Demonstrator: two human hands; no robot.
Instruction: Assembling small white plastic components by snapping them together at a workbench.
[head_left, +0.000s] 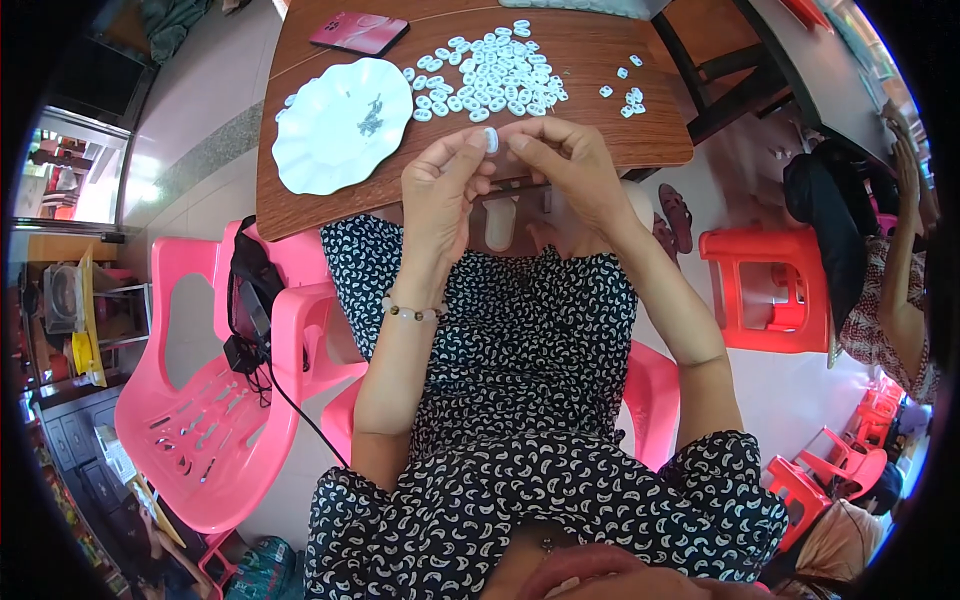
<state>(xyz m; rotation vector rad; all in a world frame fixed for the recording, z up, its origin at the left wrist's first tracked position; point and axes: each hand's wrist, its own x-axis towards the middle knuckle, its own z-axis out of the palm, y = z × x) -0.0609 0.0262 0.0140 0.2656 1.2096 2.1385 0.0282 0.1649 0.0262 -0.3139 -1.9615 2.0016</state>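
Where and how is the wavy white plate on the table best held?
Probably grip the plate by its wavy rim from the near side: white pieces crowd its right, and small grey bits inside suggest keeping it level.

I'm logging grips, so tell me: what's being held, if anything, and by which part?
The left hand pinches a small white oval piece by its left side, thumb against finger. Whether the right hand holds anything can't be told.
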